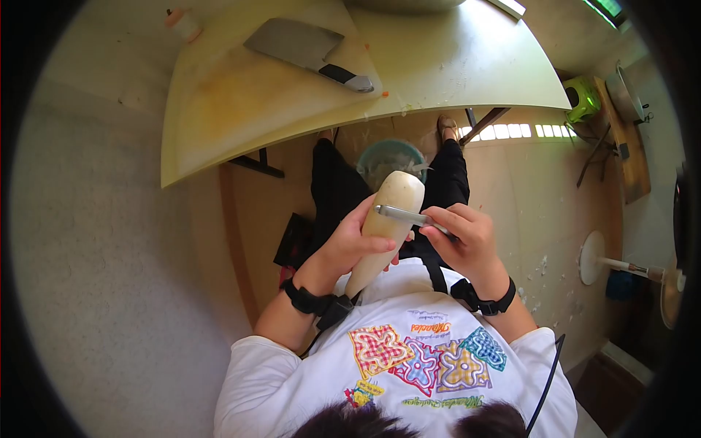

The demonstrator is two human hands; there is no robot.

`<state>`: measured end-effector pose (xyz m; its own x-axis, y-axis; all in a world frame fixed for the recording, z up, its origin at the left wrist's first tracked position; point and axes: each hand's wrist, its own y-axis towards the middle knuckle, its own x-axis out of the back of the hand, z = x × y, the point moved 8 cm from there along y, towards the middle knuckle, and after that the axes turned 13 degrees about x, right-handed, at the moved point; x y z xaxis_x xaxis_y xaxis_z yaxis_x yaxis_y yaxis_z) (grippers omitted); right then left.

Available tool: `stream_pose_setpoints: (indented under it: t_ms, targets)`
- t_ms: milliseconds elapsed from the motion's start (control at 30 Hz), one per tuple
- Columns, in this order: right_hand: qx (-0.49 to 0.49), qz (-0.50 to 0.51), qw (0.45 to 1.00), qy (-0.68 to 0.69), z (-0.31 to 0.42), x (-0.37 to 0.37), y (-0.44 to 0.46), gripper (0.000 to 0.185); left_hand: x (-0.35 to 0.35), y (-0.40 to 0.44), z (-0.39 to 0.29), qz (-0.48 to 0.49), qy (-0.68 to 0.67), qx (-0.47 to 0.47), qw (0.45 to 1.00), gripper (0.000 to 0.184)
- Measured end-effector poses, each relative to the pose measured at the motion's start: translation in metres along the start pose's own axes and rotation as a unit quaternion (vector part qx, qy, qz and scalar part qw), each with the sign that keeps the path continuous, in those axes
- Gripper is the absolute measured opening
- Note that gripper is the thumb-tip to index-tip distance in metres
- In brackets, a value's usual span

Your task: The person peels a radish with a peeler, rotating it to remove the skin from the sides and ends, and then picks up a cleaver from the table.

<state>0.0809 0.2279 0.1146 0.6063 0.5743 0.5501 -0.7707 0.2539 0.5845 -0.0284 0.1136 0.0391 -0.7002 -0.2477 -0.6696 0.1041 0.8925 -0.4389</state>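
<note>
A long white radish [400,191] is held tilted in front of my body, its blunt end pointing away from me. My left hand [359,241] wraps round its middle, thumb across the top. In my right hand [467,235] is a metal peeler [400,214], its head lying across the upper part of the radish. The fingers of that hand are closed on the handle. Below the radish, on the floor between my feet, a teal basin [394,152] holds pale peelings.
On the table ahead, a cleaver [293,45] lies on a stained cutting board [219,109]. A small white and red container [182,25] stands at the table's far left. To the right are a wooden bench [626,150], a metal pot [625,91] and a fan [593,258].
</note>
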Motion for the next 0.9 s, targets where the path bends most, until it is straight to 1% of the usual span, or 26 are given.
stream_pose_setpoints:
  t_ms: [100, 200, 300, 367, 400, 433, 467, 533, 600, 633, 700, 733, 800, 833, 900]
  targets:
    - [-0.003, 0.003, 1.000, -0.028, -0.001, 0.000, 0.000, 0.019, 0.002, 0.000, -0.003, -0.014, 0.002, 0.008, 1.000, 0.075]
    - [-0.025, -0.015, 0.999, -0.031, -0.007, 0.004, 0.000, 0.018, 0.002, -0.001, 0.001, -0.027, 0.031, 0.023, 0.999, 0.076]
    - [-0.051, -0.031, 0.998, -0.036, -0.013, 0.008, -0.001, 0.016, -0.002, -0.003, 0.007, -0.002, 0.009, 0.036, 0.999, 0.081]
    - [-0.069, -0.053, 0.996, -0.019, -0.023, 0.013, -0.005, 0.016, -0.005, -0.004, 0.011, 0.004, 0.035, 0.040, 0.999, 0.087]
    - [-0.079, -0.032, 0.996, -0.035, -0.025, 0.013, -0.006, 0.015, -0.007, -0.003, 0.013, 0.004, 0.035, 0.041, 0.999, 0.087]
    - [-0.080, -0.032, 0.996, -0.035, -0.026, 0.013, -0.009, 0.015, -0.012, -0.003, 0.010, 0.013, 0.052, 0.001, 0.999, 0.090]
    - [-0.095, -0.025, 0.995, -0.010, -0.029, 0.009, -0.014, 0.015, -0.016, -0.004, 0.006, 0.023, 0.070, -0.039, 0.996, 0.092]
    - [-0.104, -0.014, 0.994, 0.016, -0.033, 0.002, -0.022, 0.015, -0.018, -0.005, 0.000, 0.028, 0.056, -0.029, 0.998, 0.092]
    - [-0.220, -0.065, 0.966, 0.116, -0.052, -0.004, -0.038, 0.016, -0.015, -0.007, -0.003, 0.030, 0.043, -0.020, 0.998, 0.092]
    - [-0.217, -0.065, 0.967, 0.116, -0.054, -0.003, -0.037, 0.016, -0.011, -0.008, -0.004, 0.018, 0.029, -0.015, 0.999, 0.091]
    - [-0.289, -0.028, 0.950, 0.114, -0.067, -0.005, -0.044, 0.018, -0.005, -0.006, -0.003, 0.009, 0.017, -0.008, 1.000, 0.089]
    - [-0.289, -0.031, 0.950, 0.113, -0.071, -0.004, -0.047, 0.018, -0.002, -0.005, -0.003, 0.015, 0.011, -0.013, 1.000, 0.087]
    - [-0.333, -0.047, 0.921, 0.195, -0.082, -0.011, -0.057, 0.019, 0.001, -0.003, -0.004, 0.021, 0.005, -0.017, 1.000, 0.085]
    - [-0.334, -0.048, 0.921, 0.194, -0.080, -0.010, -0.057, 0.019, 0.003, -0.002, -0.004, 0.011, 0.003, -0.022, 1.000, 0.084]
    - [-0.305, -0.087, 0.934, 0.161, -0.071, 0.000, -0.049, 0.016, 0.003, -0.001, -0.006, 0.002, 0.002, -0.030, 1.000, 0.083]
